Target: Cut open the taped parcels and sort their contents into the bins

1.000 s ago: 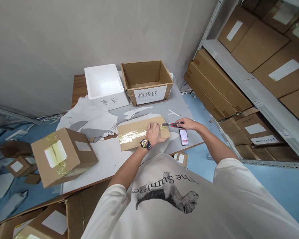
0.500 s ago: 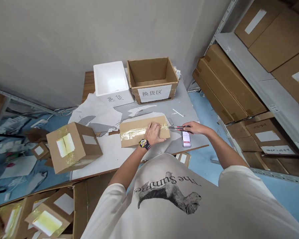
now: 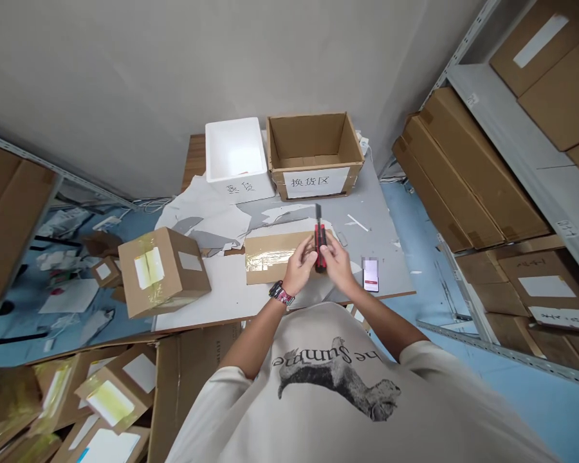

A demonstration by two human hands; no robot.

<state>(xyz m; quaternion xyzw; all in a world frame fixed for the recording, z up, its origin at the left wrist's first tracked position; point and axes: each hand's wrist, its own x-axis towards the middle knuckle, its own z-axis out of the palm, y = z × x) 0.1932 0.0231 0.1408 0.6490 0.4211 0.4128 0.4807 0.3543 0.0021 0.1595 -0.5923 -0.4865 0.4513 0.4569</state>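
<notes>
Grip: the right hand (image 3: 336, 270) is closed around the red-and-black box cutter (image 3: 321, 246), which stands upright with its blade end up. The left hand (image 3: 299, 272) is pressed together with it, its fingertips (image 3: 311, 255) against the handle; whether those fingers clamp the tool or only steady it, I cannot tell.
Just changed: both hands have come off the carton and risen to the cutter, which no longer lies flat against the tape.
Under the hands: a flat brown carton (image 3: 275, 258) with shiny clear tape across it lies on the table, its near end hidden behind the hands and wrists.
Left wrist: a colourful sports watch (image 3: 280, 294).
3 o'clock: a phone (image 3: 371, 276), its top blurred, lies on the table (image 3: 212, 305), near the edge.
1 o'clock: a thin white strip (image 3: 357, 222) lies on the grey sheet.
12 o'clock: an open cardboard box (image 3: 313, 145) with a white paper label (image 3: 316, 182) lettered in Chinese.
11 o'clock: a white foam box (image 3: 236, 154), with crumpled white paper (image 3: 207, 215) spread below it.
9 o'clock: a taped cardboard box (image 3: 164, 273) near the table's edge.
2 to 3 o'clock: metal shelving (image 3: 506, 122) stacked with flat cartons (image 3: 468, 173).
7 o'clock: more taped cartons (image 3: 110, 399) lie in a heap on the floor.
</notes>
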